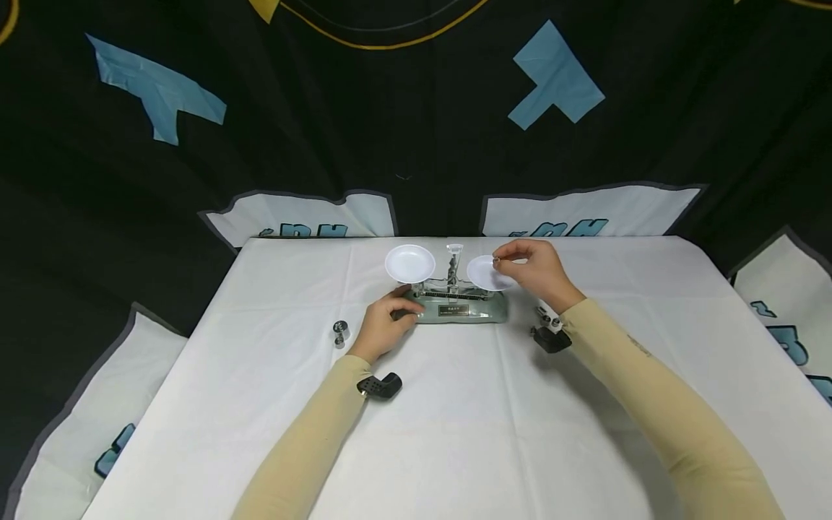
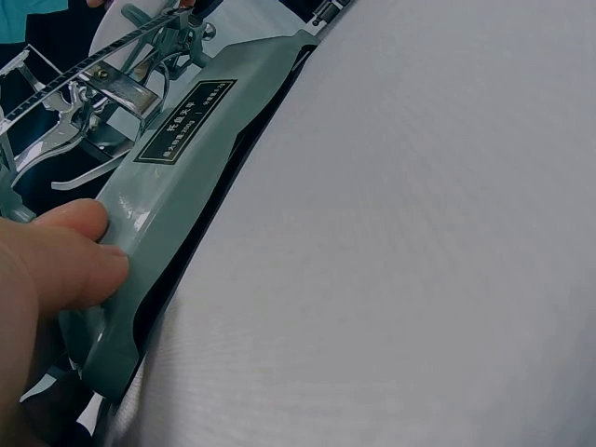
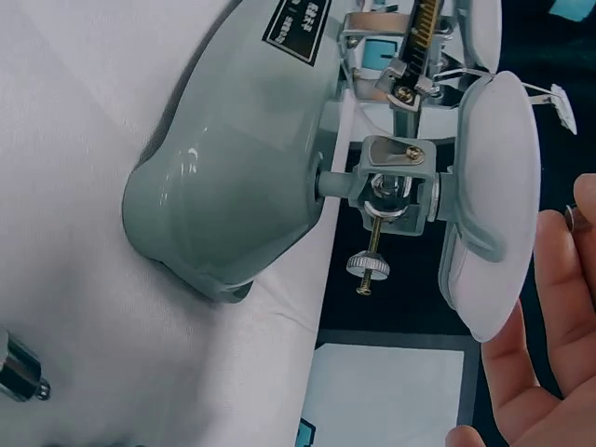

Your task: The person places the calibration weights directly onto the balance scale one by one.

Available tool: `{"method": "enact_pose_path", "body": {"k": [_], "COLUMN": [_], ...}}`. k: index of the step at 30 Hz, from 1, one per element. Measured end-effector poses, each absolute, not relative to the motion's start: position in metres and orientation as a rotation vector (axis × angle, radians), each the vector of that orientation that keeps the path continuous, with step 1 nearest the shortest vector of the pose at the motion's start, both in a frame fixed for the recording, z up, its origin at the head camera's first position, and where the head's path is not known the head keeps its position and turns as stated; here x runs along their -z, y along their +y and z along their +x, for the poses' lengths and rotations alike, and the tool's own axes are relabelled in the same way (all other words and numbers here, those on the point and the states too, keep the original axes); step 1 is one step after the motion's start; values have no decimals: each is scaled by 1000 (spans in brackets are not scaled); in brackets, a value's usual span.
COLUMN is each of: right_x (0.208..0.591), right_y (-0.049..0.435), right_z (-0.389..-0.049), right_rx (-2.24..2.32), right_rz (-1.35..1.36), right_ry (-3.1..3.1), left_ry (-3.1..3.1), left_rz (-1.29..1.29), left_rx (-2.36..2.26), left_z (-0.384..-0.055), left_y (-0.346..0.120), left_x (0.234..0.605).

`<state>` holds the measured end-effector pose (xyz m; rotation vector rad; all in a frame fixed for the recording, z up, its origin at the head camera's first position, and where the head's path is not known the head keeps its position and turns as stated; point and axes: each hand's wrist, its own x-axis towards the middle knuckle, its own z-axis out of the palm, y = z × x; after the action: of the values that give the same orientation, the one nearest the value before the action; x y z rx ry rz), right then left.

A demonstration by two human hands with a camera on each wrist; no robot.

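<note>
The left hand (image 1: 383, 328) gripped the scale (image 1: 486, 312) by its base's left end on the desk (image 1: 442, 433), presumably to keep it from shifting. The right hand (image 1: 534, 269) pinched a small weight (image 1: 497, 260) by the right pan (image 1: 479, 274), likely for fine control. Fingers mostly hid it; the right wrist view cut off a metal cylinder (image 3: 17, 369).

Before me, the balance scale (image 1: 477, 309) stands near the table's (image 1: 442, 433) far edge. On its left side sits one pan (image 1: 409, 264), on its right another pan (image 1: 481, 273). Weights (image 1: 340, 331) lie left of it, more weights (image 1: 546, 315) right. The left hand (image 1: 382, 325) is at its left end, the right hand (image 1: 534, 266) by its right pan. Behind it hangs a drape (image 1: 403, 144).
</note>
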<state>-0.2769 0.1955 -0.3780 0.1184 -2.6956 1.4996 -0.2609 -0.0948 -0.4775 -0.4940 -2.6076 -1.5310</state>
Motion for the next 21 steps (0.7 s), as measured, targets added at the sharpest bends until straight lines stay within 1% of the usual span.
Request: {"method": "enact_pose_path", "body": {"k": [14,21], "right_x": [383,383], "right_y": [186,179], "right_z": [-282,-282], "right_rx": [-1321,-1317], "right_rz": [275,280], "right_ry": [-2719,-2731], "left_ry": [-2608,-2614], "left_rz": [-495,-495], "left_rx": [1527,1529], "left_z": [-263,-263], "left_y": [-95,-95], "left_x": [476,477]}}
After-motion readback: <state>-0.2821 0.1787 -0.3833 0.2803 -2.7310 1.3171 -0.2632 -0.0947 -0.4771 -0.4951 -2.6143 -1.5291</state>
